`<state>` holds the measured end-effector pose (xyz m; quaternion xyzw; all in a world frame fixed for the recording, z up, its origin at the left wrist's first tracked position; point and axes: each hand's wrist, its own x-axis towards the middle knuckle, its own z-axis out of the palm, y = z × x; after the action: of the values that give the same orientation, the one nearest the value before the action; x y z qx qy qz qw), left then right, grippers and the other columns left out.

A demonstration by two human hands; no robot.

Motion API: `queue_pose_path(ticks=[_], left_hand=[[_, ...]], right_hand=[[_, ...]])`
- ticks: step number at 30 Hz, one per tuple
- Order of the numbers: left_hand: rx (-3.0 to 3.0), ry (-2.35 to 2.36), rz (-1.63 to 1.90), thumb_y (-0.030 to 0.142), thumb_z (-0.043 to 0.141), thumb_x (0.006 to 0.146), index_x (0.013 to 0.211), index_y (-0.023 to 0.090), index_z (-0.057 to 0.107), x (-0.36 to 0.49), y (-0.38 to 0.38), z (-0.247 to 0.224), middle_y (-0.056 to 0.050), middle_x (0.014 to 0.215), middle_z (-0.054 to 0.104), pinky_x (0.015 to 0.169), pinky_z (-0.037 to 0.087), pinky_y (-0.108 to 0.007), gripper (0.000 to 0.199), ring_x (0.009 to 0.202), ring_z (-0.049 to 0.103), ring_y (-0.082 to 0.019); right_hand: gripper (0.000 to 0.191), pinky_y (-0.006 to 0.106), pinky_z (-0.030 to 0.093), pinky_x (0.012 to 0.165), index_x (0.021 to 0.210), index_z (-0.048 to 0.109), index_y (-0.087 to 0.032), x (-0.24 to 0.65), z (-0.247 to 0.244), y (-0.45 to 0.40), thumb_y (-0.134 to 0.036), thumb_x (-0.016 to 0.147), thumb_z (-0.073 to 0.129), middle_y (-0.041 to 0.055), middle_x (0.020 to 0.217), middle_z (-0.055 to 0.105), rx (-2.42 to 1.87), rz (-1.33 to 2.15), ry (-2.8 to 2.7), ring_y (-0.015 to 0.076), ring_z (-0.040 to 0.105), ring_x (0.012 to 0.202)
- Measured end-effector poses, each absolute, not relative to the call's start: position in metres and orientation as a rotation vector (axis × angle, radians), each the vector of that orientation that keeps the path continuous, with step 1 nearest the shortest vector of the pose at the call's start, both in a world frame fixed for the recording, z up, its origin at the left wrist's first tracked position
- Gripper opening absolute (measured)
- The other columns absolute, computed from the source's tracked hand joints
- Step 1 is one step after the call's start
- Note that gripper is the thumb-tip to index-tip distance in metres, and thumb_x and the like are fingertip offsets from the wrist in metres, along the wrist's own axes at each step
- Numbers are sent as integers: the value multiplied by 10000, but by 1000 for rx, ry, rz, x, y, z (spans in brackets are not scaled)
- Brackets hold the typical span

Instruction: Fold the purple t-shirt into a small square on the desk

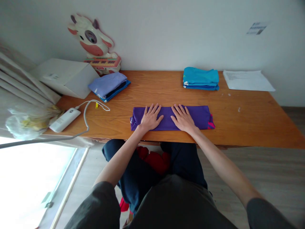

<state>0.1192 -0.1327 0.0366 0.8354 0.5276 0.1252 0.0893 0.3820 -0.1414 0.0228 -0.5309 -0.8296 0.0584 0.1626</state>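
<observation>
A purple cloth (200,117), folded into a long flat strip, lies near the front edge of the wooden table. Its right end shows a pink patch. My left hand (150,119) rests flat on the left part of the strip with its fingers spread. On the middle of the cloth, a little to the right, lies my right hand (183,119), palm down and fingers apart. The two hands do not touch each other, and a stretch of cloth shows between them.
Folded turquoise cloth (201,78) and papers (247,80) sit at the back of the table (259,121). At left are folded lavender cloth (108,84), a cow toy (95,44), a white box (69,76), a white power strip (65,120) with its cable, and a plastic bag (30,122).
</observation>
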Motion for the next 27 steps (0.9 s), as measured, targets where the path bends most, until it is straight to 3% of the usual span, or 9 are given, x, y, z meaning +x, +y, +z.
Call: queue_pose_path(ticks=[12,27], left_hand=[[2484,1582,397,638,414,1176,1855,260,330,115,-132,31,-82,1905,348,1475,114,-637,782,1797,236,-361],[2517,1575,362,764,464,1125,1868,242,286,114,-136,35,-94,1922,300,1478,120,-634,924,1801,211,-378]], right_hand=[[759,730,178,1449,1872,320,-239,385,12,-139,-535,1177,400,74,1905,330,-1513,188,-2351,421,277,1778],[765,734,167,1448,1873,313,-223,385,13,-141,-531,1179,407,84,1908,316,-1495,213,-2335,431,281,1775]])
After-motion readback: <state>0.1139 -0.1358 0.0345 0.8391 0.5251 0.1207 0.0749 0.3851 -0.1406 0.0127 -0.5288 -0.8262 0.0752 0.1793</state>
